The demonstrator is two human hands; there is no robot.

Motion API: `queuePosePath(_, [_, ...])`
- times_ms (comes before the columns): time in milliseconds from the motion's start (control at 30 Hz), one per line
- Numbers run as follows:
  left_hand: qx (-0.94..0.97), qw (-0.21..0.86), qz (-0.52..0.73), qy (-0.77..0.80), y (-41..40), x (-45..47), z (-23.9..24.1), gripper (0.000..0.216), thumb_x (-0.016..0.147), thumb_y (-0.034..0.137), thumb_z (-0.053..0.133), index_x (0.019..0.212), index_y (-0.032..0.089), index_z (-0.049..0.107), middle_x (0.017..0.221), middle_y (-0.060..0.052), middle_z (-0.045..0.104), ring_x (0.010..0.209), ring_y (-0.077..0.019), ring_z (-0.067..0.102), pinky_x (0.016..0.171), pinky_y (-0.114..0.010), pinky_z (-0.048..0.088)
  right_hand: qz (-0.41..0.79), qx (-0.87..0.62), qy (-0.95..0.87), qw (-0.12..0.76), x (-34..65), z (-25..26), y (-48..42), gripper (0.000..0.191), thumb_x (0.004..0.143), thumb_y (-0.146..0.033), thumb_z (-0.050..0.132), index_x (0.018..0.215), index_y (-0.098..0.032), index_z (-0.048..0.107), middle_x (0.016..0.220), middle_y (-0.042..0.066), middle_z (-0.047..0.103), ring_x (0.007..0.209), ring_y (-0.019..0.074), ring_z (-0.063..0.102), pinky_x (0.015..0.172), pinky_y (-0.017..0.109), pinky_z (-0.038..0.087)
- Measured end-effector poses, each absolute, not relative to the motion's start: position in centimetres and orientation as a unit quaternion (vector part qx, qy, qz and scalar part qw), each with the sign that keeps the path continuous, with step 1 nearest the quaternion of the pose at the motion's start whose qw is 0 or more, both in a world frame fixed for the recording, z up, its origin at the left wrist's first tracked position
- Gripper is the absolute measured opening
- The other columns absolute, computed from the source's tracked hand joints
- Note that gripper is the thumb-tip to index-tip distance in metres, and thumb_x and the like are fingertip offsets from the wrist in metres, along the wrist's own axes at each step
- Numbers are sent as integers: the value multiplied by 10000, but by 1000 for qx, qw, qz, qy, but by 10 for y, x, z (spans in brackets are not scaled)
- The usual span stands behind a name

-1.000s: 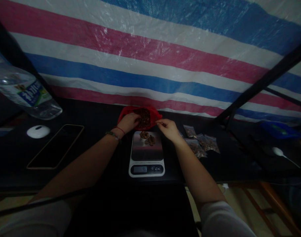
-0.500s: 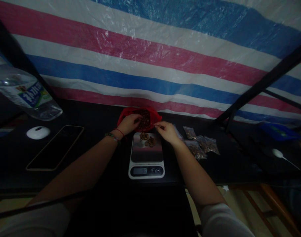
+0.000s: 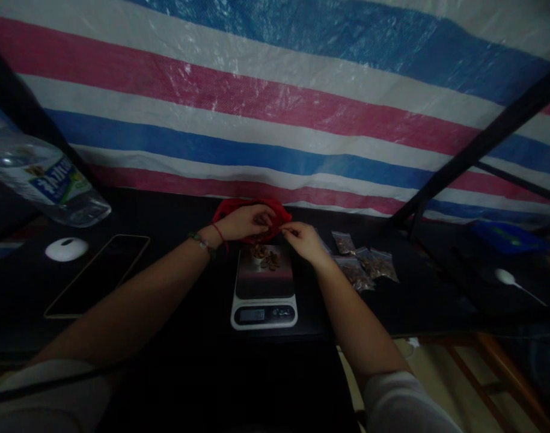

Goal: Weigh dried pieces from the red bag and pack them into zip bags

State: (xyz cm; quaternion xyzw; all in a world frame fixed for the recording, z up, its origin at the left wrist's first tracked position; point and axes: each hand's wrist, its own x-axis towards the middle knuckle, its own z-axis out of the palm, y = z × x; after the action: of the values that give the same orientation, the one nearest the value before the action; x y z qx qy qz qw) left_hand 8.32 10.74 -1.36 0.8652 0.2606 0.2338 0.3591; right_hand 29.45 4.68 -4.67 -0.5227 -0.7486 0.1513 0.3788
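Observation:
A red plastic bag [image 3: 281,211], with dark contents partly hidden by my hands, lies at the back of the black table. Over its opening is my left hand [image 3: 251,222], fingers curled together; whatever is in them is too dark to make out. My right hand [image 3: 304,242] pinches the bag's right edge between thumb and finger. Just in front stands a white kitchen scale [image 3: 264,288] with a metal top and a lit display. On that top sit a small white cup [image 3: 258,255] of brownish dried pieces and a small pile of loose dried pieces [image 3: 271,261].
Several small zip bags [image 3: 356,273] of brown pieces lie to the right. Farther right are a white spoon [image 3: 507,278] and a blue container [image 3: 504,236]. A phone [image 3: 98,276], a white oval case [image 3: 67,249] and a clear bottle [image 3: 62,186] occupy the left; a striped sheet [image 3: 275,120] hangs behind.
My left hand has lifted slightly and moved right over the bag, toward my right hand. My right hand keeps its pinch on the edge. The scale's digits have changed. The view has shifted slightly.

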Motion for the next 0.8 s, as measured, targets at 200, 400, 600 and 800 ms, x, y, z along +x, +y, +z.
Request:
queuePosePath(200, [895,337,176,231,91,101,23,353,787,173,563,1137,199,600,1008,-32,684,893,-150,649,814,-272,477,128,-530,-750,374,300,-47,50,215,811,-165,539,905,-179,732,912,54,735,813,169,668,778,278,494])
queuePosePath(400, [933,189,156,265,89,93,36,292,806,198,530,1073,201,646,1031,-14,682,931,-156,628,856,-260,458,108,-536,-746,381,302,-51,53,218,814,-186,534,912,-182,729,915,55,731,804,168,659,773,278,490])
queuePosePath(600, [918,70,128,370,122,68,-1,287,801,157,479,1009,180,676,1049,-61,687,962,-193,623,910,-292,457,56,-570,-722,388,312,-48,55,232,825,-209,509,936,-209,713,941,39,725,850,174,659,800,282,488])
queuePosePath(800, [898,69,199,386,127,64,-34,362,790,90,424,1046,174,666,1134,-72,661,1051,-183,600,983,-306,440,0,-706,-670,231,343,-50,61,234,837,-271,521,915,-153,706,936,151,709,884,229,667,785,300,473])
